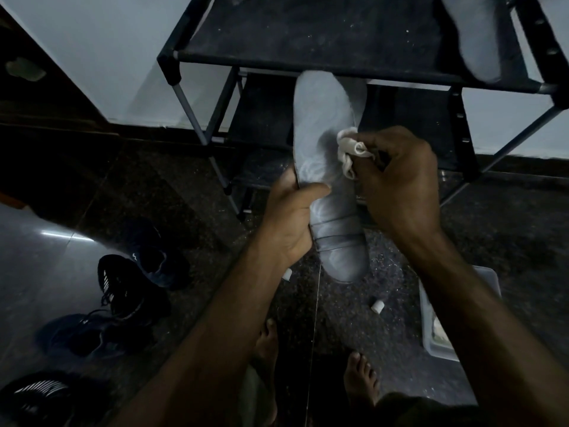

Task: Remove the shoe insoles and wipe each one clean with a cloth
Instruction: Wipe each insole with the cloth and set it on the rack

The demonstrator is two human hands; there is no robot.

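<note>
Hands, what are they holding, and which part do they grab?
The left hand grips the grey insole by its left edge near the middle, thumb across the top. The right hand holds a bunched white cloth against the insole.

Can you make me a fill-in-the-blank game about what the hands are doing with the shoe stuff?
1. The left hand holds a grey ____.
2. The right hand presses a white ____ against it.
3. Another insole lies on the top ____ of the black rack.
4. Dark shoes sit on the ____.

Missing words: insole; cloth; shelf; floor.
</note>
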